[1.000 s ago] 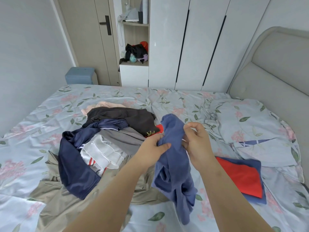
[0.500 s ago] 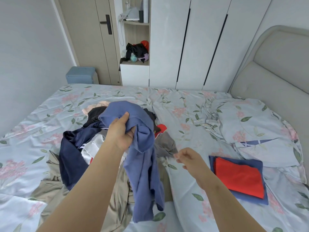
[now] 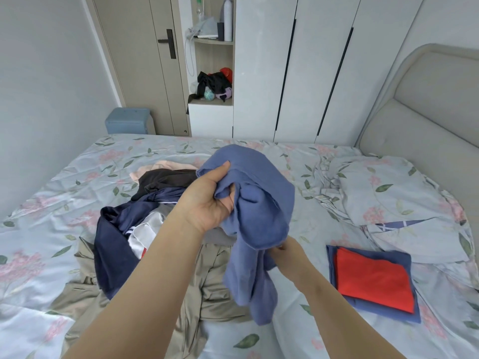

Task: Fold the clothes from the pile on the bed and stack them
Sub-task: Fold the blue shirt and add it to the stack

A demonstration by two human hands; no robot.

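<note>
My left hand (image 3: 210,200) is raised over the bed and grips the top of a blue garment (image 3: 259,229), which hangs down crumpled. My right hand (image 3: 287,251) is lower, at the garment's hanging part, and its fingers are hidden behind the cloth. The pile of unfolded clothes (image 3: 134,229) lies on the bed to the left: navy, black, white, grey, peach and beige pieces. To the right lies a stack of folded clothes (image 3: 373,278), a red piece on top of a blue one.
The bed (image 3: 51,218) has a floral sheet and a matching pillow (image 3: 388,193) at the right, by the padded headboard (image 3: 427,120). Behind stand white wardrobes (image 3: 298,68), an open shelf with clothes, a door and a blue box (image 3: 129,121).
My left hand has carried the blue garment up and to the left, then back toward the middle. My right hand let go of its top and moved down to the hanging part.
</note>
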